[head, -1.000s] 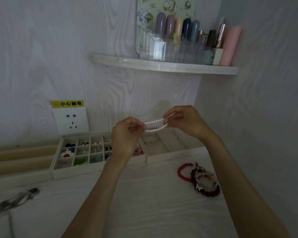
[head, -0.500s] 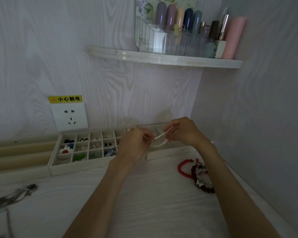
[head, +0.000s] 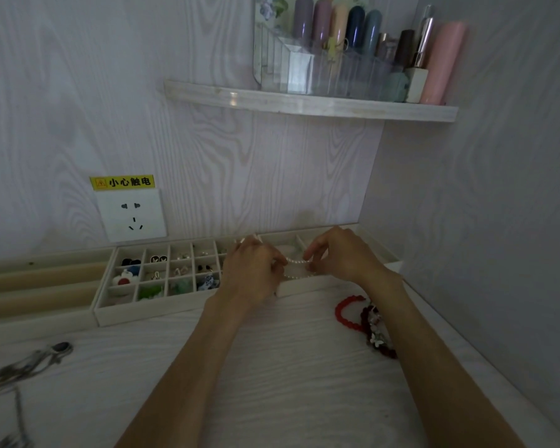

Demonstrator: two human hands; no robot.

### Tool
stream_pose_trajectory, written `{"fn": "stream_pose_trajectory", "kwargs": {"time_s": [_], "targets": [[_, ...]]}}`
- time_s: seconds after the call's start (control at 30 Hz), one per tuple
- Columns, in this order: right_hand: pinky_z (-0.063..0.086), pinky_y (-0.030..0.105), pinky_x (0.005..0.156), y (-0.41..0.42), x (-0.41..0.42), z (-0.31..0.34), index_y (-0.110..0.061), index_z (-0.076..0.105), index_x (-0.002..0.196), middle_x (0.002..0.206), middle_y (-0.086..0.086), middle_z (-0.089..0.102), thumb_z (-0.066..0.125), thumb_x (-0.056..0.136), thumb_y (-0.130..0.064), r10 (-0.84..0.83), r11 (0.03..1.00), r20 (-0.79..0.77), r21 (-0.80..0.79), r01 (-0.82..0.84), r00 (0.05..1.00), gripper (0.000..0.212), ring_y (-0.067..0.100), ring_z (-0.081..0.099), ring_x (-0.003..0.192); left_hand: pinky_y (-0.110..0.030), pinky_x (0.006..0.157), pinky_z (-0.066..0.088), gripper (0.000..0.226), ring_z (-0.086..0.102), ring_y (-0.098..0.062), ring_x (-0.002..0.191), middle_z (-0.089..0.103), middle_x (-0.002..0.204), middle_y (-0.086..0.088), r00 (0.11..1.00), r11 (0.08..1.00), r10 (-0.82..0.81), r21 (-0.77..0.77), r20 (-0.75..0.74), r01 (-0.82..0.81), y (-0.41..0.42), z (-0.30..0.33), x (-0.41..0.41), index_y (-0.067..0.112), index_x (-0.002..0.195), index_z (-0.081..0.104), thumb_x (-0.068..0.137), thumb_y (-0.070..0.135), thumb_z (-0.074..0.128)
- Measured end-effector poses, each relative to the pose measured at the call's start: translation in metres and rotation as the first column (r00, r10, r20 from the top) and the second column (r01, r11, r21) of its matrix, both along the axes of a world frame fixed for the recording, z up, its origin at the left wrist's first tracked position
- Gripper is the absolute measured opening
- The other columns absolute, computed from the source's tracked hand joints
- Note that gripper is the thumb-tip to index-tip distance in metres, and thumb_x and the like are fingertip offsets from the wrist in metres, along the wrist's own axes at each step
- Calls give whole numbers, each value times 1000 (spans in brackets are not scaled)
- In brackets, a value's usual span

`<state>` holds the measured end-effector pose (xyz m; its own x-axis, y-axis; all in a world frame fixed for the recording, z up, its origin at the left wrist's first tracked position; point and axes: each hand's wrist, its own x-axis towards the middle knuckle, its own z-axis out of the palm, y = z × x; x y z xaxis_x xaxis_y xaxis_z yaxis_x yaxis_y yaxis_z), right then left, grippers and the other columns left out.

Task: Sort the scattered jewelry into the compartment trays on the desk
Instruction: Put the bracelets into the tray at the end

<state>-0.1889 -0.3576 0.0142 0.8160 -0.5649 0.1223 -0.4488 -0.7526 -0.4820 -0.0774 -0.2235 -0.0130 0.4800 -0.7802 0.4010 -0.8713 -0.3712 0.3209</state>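
A white pearl bracelet [head: 296,261] is stretched between both hands, low over the right tray [head: 307,285]. My left hand [head: 253,270] pinches its left end and my right hand [head: 340,253] pinches its right end. A white tray with many small compartments [head: 149,313] stands left of the hands, holding several earrings and small pieces. On the desk to the right lie a red bead bracelet [head: 345,313] and a dark red bracelet with white flowers [head: 377,337].
Silver chains [head: 23,367] lie at the desk's left front. A beige tray with long grooves [head: 36,286] stands at far left. A wall socket [head: 131,215] sits above the trays. A corner shelf [head: 304,103] overhead carries cosmetics. A wall closes in on the right.
Both hands have lowered the pearl bracelet from chest height down toward the right tray and brought it closer to the wall.
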Motion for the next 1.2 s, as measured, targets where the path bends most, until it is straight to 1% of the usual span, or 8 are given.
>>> {"fn": "stream_pose_trajectory", "kwargs": {"time_s": [0.1, 0.2, 0.43, 0.73, 0.87, 1.0, 1.13, 1.2], "targets": [[41, 19, 69, -3, -3, 2, -26, 74, 85, 94, -8, 69, 74, 77, -23, 11, 1000, 88, -28, -9, 996, 8, -1, 53, 74, -27, 104, 24, 27, 38, -13, 127, 56, 131, 10, 999, 1000, 7, 19, 35, -7, 0, -3, 4, 28, 111, 69, 93, 28, 48], [44, 27, 82, -8, -8, 2, -27, 74, 86, 100, -4, 65, 69, 82, -20, 20, 995, 127, -99, -7, 992, 9, 15, 55, 98, -24, 99, 21, 38, 39, -13, 124, 56, 131, 11, 998, 1000, 18, -9, 62, -17, 3, -1, 8, 25, 106, 72, 95, 36, 37], [16, 37, 114, -4, -7, -6, -37, 62, 117, 150, 0, 32, 39, 98, -19, 52, 986, -200, -142, -82, 978, 35, 20, 18, 140, -28, 103, 26, 42, 42, -12, 122, 63, 121, 5, 989, 961, -146, 234, -17, 146, 2, 0, 3, 29, 104, 71, 96, 35, 31], [8, 41, 117, -1, -7, -5, -38, 58, 122, 154, 0, 25, 37, 97, -17, 43, 985, -300, -149, -91, 953, 39, 19, 10, 143, -32, 110, 23, 50, 43, -10, 124, 65, 117, 9, 993, 966, -121, 229, -7, 119, 5, 2, 5, 31, 91, 73, 84, 46, 26], [8, 41, 116, 1, -11, 4, -39, 65, 112, 151, -1, 30, 37, 92, -4, 37, 982, -194, -175, -71, 980, 48, 19, 14, 142, -29, 114, 12, 38, 26, -9, 136, 45, 142, 13, 994, 976, -112, 189, 21, 106, 9, 6, 4, 32, 112, 68, 96, 34, 33], [6, 42, 117, 2, -14, 8, -37, 68, 105, 151, -2, 31, 39, 92, -5, 38, 981, -247, -173, -83, 968, 46, 19, 14, 142, -32, 116, 10, 40, 19, -10, 140, 39, 147, 11, 995, 972, -94, 220, 22, 87, 8, 4, 6, 32, 112, 67, 97, 35, 31], [14, 41, 116, 0, -13, 9, -36, 69, 106, 149, 0, 35, 39, 92, -6, 58, 980, -274, -166, -107, 960, 45, 20, 23, 139, -30, 114, 11, 42, 22, -9, 138, 42, 145, 12, 996, 976, -88, 203, 23, 81, 9, 4, 7, 33, 110, 68, 95, 40, 30], [28, 33, 109, -4, -18, 12, -32, 69, 105, 137, -1, 48, 36, 90, 3, 98, 985, -171, -125, -120, 980, 50, 18, 38, 129, -26, 109, 13, 56, 28, -8, 134, 46, 141, 12, 995, 989, -97, 114, 4, 96, 10, 7, 4, 32, 111, 68, 86, 50, 21]]}}
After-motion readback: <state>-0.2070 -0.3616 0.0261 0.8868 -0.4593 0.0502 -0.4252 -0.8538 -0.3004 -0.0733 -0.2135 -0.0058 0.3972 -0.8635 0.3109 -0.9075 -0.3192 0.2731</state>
